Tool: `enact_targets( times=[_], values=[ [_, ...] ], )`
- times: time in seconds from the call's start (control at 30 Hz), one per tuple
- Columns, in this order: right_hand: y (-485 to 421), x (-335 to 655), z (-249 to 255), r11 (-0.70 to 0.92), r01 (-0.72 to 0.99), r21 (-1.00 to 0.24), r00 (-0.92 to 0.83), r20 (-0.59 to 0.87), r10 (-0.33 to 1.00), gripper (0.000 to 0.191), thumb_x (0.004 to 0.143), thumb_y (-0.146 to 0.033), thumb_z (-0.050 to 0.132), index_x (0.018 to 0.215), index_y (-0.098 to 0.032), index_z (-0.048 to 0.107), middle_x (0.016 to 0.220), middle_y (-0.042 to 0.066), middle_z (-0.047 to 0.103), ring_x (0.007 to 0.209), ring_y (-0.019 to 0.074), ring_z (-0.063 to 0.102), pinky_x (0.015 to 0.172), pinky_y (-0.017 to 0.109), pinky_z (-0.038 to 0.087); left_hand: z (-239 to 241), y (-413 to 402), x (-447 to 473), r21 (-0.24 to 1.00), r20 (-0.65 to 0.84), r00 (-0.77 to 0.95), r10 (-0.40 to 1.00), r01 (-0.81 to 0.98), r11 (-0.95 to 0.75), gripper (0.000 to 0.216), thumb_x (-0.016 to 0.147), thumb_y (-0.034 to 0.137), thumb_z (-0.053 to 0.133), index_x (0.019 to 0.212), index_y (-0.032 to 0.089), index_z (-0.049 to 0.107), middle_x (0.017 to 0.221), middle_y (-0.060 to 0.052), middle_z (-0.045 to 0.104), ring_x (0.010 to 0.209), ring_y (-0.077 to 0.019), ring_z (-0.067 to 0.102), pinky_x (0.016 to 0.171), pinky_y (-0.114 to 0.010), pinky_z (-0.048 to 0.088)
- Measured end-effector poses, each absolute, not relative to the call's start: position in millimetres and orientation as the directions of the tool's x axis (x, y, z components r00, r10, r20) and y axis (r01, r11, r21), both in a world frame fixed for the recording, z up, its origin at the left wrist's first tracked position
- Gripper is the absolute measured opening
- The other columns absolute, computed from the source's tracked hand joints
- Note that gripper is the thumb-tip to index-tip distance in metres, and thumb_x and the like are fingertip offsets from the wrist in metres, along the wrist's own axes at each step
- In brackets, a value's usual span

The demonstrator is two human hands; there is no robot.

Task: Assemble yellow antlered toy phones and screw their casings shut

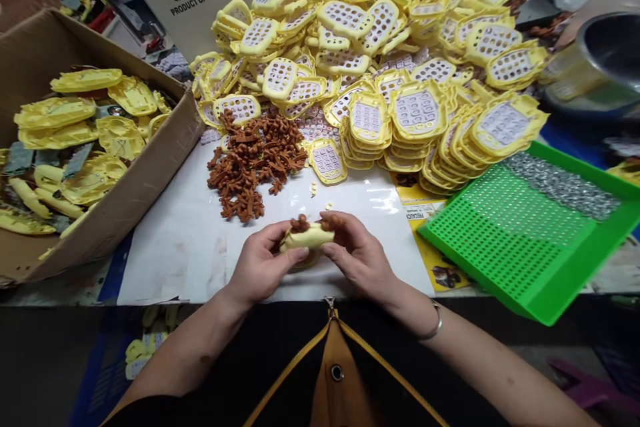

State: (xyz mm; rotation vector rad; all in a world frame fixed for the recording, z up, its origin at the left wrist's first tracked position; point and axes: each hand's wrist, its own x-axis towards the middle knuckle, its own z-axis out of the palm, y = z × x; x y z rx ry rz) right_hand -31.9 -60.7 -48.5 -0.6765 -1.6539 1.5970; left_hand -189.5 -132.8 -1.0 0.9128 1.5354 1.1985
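Observation:
Both hands meet over the white sheet (175,240) near the table's front edge. My left hand (260,267) and my right hand (357,253) are closed on one yellow plastic shell (307,237) from either side. Small brown plastic pieces (300,222) stick up from the shell's top between my fingertips. A loose heap of the same brown pieces (253,160) lies just beyond my hands. Behind it spreads a big pile of yellow keypad shells (380,47), some stacked neatly (367,127).
A cardboard box (145,180) at the left holds more yellow shells. A green perforated tray (505,240) with small metal parts (560,183) sits at the right. A metal bowl (607,53) stands at the far right; printed cartons at the back.

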Motion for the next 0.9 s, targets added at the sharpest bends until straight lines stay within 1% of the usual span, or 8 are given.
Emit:
enact_targets(
  times=[0.13,0.3,0.4,0.43,0.5,0.6,0.73,0.9],
  values=[
    [-64,-35,-47,0.136,-0.144,-0.980,-0.506,0.192,0.841,0.019,0.085,-0.040,0.061,0.092,-0.022,0.063,0.083,0.004,0.062,0.079,0.0170,0.061,0.072,0.032,0.051,2,-135,-181,0.934,-0.055,-0.276,0.960,0.325,0.147,0.028,0.071,0.021,0.073,0.099,0.020,0.072,0.095,-0.004,0.074,0.085,-0.0210,0.067,0.081,-0.031,0.050],
    [-57,-33,-40,0.118,-0.129,-0.985,-0.493,0.167,0.854,0.020,0.082,-0.041,0.065,0.089,-0.022,0.064,0.083,0.003,0.062,0.078,0.0175,0.062,0.069,0.032,0.051,2,-134,-181,0.894,-0.005,-0.254,0.967,0.431,0.118,0.032,0.075,0.023,0.070,0.106,0.021,0.070,0.103,-0.006,0.073,0.090,-0.0228,0.067,0.083,-0.032,0.050],
    [-47,-26,-31,0.333,-0.038,-0.942,-0.501,0.307,0.810,0.039,0.075,-0.039,0.074,0.108,-0.024,0.061,0.104,0.008,0.062,0.097,0.0229,0.059,0.078,0.037,0.051,6,-133,-182,0.850,0.029,-0.185,0.982,0.521,0.073,0.034,0.077,0.020,0.066,0.111,0.023,0.068,0.107,-0.005,0.072,0.095,-0.0234,0.066,0.087,-0.033,0.048],
    [-45,-24,-28,0.411,-0.007,-0.911,-0.516,0.356,0.780,0.043,0.074,-0.038,0.075,0.112,-0.024,0.059,0.105,0.008,0.062,0.098,0.0234,0.058,0.079,0.038,0.050,7,-132,-181,0.830,0.039,-0.153,0.987,0.556,0.053,0.035,0.077,0.018,0.064,0.111,0.024,0.068,0.107,-0.005,0.072,0.096,-0.0237,0.066,0.087,-0.033,0.048],
    [-44,-22,-26,0.485,0.037,-0.874,-0.575,0.378,0.725,0.033,0.077,-0.035,0.072,0.106,-0.024,0.061,0.093,0.005,0.064,0.088,0.0212,0.058,0.076,0.036,0.048,9,-130,-178,0.778,0.050,-0.111,0.993,0.628,0.031,0.038,0.076,0.015,0.061,0.112,0.025,0.067,0.108,-0.004,0.072,0.098,-0.0246,0.066,0.087,-0.035,0.048],
    [-48,-24,-30,0.412,0.072,-0.908,-0.556,0.307,0.773,0.012,0.081,-0.031,0.067,0.084,-0.022,0.060,0.075,0.000,0.058,0.073,0.0162,0.054,0.068,0.032,0.044,7,-127,-170,0.669,0.060,-0.114,0.992,0.742,0.045,0.037,0.077,0.015,0.057,0.111,0.025,0.067,0.106,-0.005,0.073,0.096,-0.0253,0.066,0.085,-0.036,0.049],
    [-53,-30,-40,0.293,0.036,-0.956,-0.445,0.247,0.861,0.013,0.078,-0.028,0.067,0.076,-0.021,0.056,0.072,-0.001,0.051,0.071,0.0153,0.049,0.068,0.031,0.041,2,-121,-165,0.562,0.079,-0.081,0.994,0.827,0.023,0.030,0.078,0.016,0.054,0.103,0.022,0.069,0.095,-0.007,0.073,0.085,-0.0246,0.067,0.076,-0.035,0.049],
    [-51,-28,-43,0.123,-0.030,-0.992,-0.497,0.121,0.859,0.018,0.074,-0.033,0.070,0.084,-0.022,0.061,0.080,0.000,0.056,0.076,0.0160,0.051,0.072,0.032,0.042,-2,-118,-166,0.668,0.068,-0.085,0.994,0.744,0.018,0.032,0.079,0.016,0.054,0.107,0.023,0.067,0.101,-0.006,0.073,0.092,-0.0241,0.066,0.081,-0.034,0.049]
  ],
)
